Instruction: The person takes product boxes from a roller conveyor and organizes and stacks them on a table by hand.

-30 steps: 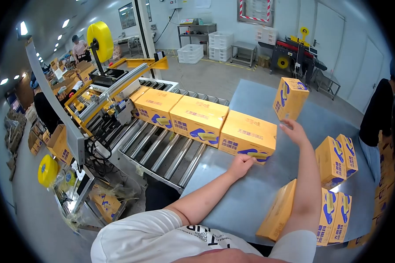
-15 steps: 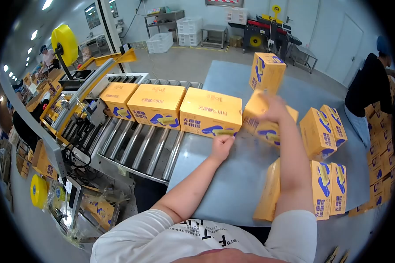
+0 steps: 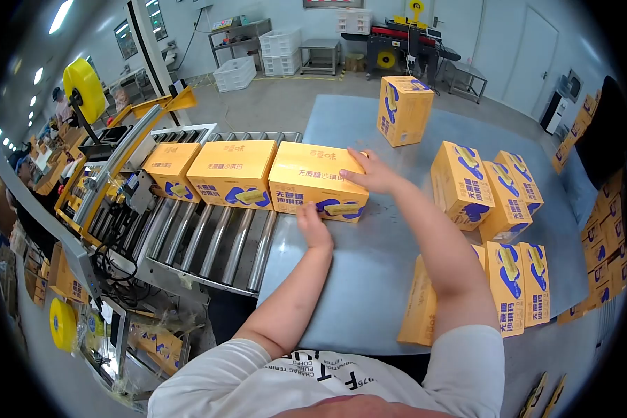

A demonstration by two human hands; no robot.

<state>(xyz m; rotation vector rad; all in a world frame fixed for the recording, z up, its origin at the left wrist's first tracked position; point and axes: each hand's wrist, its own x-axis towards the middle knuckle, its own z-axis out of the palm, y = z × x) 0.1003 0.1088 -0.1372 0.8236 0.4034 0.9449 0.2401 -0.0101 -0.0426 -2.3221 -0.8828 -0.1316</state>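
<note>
Three yellow boxes with blue print stand in a row from the roller conveyor (image 3: 226, 240) onto the metal table. The rightmost is the carton (image 3: 303, 182), partly on the table edge. My right hand (image 3: 373, 174) lies over its right top end, fingers spread. Low on its front face, my left hand (image 3: 313, 226) touches with fingers raised and apart. The middle box (image 3: 231, 171) sits close beside it. Farther left, another box (image 3: 171, 167) is near the taping machine (image 3: 111, 167).
On the table (image 3: 355, 279), one box (image 3: 404, 111) stands at the back and a group of boxes (image 3: 460, 184) at the right. More boxes (image 3: 505, 285) stand by my right forearm. A person in dark clothes (image 3: 609, 139) is at the far right, beside stacked cartons.
My right hand has left a box at the right, which now stands with the right-hand group, and rests on the conveyor-side carton. My left hand has opened from a fist. The view has shifted.
</note>
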